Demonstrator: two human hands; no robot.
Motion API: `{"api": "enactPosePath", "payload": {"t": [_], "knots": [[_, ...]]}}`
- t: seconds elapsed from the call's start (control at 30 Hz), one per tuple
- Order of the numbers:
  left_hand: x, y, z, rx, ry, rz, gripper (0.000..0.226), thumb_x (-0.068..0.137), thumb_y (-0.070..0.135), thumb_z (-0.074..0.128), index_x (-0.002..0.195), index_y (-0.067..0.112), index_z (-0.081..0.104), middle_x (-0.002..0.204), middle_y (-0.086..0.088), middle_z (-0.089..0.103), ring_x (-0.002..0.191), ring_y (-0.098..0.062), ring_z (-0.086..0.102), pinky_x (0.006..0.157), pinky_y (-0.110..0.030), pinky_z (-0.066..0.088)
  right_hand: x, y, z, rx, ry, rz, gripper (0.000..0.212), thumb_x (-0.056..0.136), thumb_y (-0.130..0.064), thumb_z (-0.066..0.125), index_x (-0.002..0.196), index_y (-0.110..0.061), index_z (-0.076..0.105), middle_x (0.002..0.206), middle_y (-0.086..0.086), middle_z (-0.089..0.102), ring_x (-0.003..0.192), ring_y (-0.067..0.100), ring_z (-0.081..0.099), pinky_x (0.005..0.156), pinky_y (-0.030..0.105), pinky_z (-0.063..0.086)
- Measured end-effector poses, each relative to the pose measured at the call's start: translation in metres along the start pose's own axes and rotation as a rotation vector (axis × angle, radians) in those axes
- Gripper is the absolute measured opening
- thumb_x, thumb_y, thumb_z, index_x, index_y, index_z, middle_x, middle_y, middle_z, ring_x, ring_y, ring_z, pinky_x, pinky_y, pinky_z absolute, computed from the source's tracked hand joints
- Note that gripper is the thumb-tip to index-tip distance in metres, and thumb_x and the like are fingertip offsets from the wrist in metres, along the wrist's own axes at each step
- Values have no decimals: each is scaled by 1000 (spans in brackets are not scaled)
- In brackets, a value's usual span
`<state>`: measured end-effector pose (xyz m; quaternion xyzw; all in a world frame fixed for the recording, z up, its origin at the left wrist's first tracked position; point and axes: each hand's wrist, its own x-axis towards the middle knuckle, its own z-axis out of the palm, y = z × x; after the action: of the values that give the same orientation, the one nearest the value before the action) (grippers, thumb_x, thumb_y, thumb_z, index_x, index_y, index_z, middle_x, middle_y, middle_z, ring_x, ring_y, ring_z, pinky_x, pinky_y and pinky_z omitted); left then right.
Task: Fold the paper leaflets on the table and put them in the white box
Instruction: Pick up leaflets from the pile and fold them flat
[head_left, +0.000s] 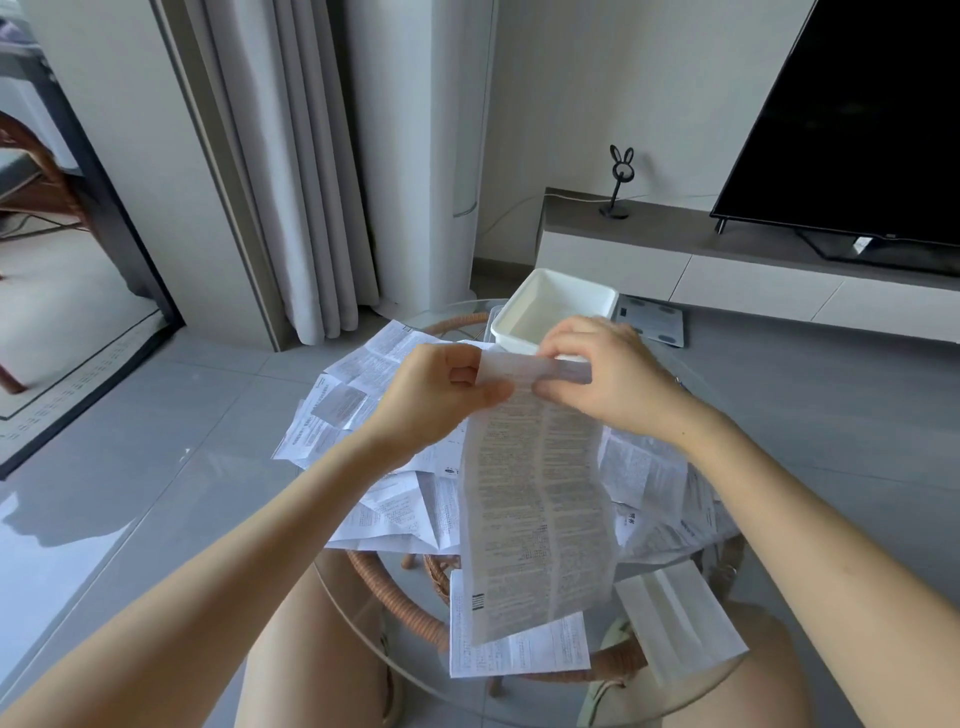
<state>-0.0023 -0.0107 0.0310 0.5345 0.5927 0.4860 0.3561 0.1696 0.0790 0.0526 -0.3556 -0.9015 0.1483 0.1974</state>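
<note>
A long printed leaflet (535, 499) is held up by its folded top edge, pinched between the fingers of the left hand (441, 395) and right hand (602, 374), before the white box (550, 306).

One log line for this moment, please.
stage: folding | left hand + right hand: gripping top edge of long leaflet | white box: looks empty | unfolded leaflets on table

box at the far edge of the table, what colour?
Plain white box, inside and out, no pattern; seen in the head view.
</note>
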Motion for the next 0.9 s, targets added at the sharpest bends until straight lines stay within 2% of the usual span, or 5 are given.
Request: {"api": "enactPosePath", "payload": {"t": [0.13, 0.37, 0.6, 0.7, 0.9], "knots": [[-4, 2, 1, -156, -45, -87, 12, 82, 10, 72, 94, 7, 70, 87, -4, 74, 83, -18, 69, 75, -29, 54, 0, -1, -20, 275, -34, 128, 10, 79, -21, 76, 76, -14, 69, 81, 12, 69, 73, 21, 59, 75, 36, 48], [-37, -19, 18, -181, -56, -324, 9, 81, 8, 73, 89, 8, 70, 83, -10, 72, 66, -15, 66, 56, -21, 52, 6, 21, -34, 319, 30, 270, 13, 75, -15, 79, 80, -6, 71, 84, 15, 71, 79, 23, 64, 82, 38, 51], [-79, -35, 16, -89, -74, -406, 24, 65, 29, 82, 82, 16, 71, 82, -11, 74, 84, -40, 67, 85, -57, 49, -1, 50, -10, 308, -16, 371, 28, 74, -18, 80, 81, 6, 69, 76, 22, 66, 67, 15, 54, 69, 30, 45], [-86, -41, 13, -33, -40, -404, 11, 79, 11, 76, 85, 7, 69, 74, -8, 74, 69, -24, 69, 76, -47, 55, -5, 52, -4, 360, -49, 406, 21, 74, -18, 80, 81, 0, 71, 67, 2, 63, 63, 9, 56, 66, 25, 47], [-88, -42, 9, 140, -44, -322, 6, 84, 9, 70, 80, 10, 66, 61, 7, 70, 50, -3, 59, 55, -18, 51, -2, 68, 9, 280, -78, 456, 47, 67, -36, 84, 78, 6, 66, 64, 3, 53, 63, 16, 48, 65, 30, 37]]}}
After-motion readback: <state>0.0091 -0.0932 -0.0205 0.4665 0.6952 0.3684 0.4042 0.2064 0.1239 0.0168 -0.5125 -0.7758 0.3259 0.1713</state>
